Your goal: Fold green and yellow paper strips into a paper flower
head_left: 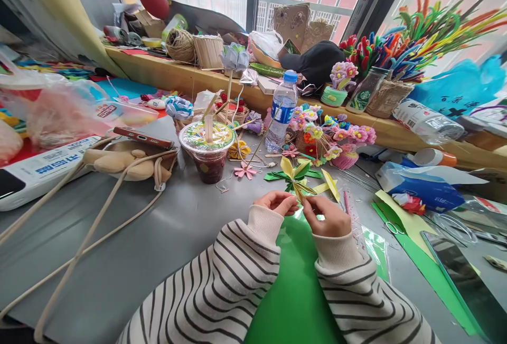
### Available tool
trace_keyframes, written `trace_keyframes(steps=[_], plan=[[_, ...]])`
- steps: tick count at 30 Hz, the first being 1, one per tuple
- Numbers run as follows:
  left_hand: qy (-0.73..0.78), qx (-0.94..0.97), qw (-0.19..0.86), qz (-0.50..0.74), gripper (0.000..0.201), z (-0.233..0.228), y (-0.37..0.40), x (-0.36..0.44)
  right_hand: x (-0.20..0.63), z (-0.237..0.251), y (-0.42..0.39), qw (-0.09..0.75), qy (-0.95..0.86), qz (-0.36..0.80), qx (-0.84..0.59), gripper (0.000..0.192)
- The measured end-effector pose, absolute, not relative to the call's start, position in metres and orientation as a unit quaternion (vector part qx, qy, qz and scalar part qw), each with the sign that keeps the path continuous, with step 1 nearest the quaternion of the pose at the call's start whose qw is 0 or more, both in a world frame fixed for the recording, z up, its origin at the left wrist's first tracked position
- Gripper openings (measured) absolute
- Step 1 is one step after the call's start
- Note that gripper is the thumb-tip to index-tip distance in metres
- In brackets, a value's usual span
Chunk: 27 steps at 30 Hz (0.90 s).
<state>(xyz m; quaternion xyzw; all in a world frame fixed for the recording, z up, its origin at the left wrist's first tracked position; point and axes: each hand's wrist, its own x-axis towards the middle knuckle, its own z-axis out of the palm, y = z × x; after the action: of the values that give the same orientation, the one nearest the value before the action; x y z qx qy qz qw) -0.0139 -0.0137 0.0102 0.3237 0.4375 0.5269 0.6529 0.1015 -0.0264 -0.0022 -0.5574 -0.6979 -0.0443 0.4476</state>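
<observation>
Open grey table [166, 238] left of left hand [277, 202]: free passage, only cream bag straps [91, 233] trailing across. Ahead-left, sealed drink cup [208, 150] with upright stick blocks reach. Straight ahead, just past right hand [328, 216], yellow-green paper flower [297, 176], then water bottle [282, 112] and cluster of pipe-cleaner flower pots [336, 143]: crowded. Right side: blue tissue pack [420, 188], green paper sheets [420, 259], scissors [394, 227] lying flat; little clearance. Near edge: green sheet [293, 291] between 2 striped sleeves.

Yellow-and-green folded paper flower [295, 175], upright just above the table
</observation>
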Motion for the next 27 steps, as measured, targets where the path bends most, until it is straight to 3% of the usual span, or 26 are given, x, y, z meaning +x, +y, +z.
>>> trace_keyframes(steps=[4, 8, 27], plan=[[0.443, 0.327, 0.657, 0.515, 0.018, 0.008, -0.012, -0.013, 0.097, -0.001, -0.029, 0.396, -0.719, -0.249, -0.514, 0.009], [0.447, 0.328, 0.653, 0.516, 0.018, 0.007, -0.012, -0.012, 0.095, -0.001, -0.031, 0.354, -0.715, -0.335, -0.501, 0.009], [0.418, 0.4, 0.647, 0.498, 0.013, 0.001, -0.011, -0.013, 0.104, 0.01, -0.026, 0.261, -0.813, -0.351, -0.383, 0.015]])
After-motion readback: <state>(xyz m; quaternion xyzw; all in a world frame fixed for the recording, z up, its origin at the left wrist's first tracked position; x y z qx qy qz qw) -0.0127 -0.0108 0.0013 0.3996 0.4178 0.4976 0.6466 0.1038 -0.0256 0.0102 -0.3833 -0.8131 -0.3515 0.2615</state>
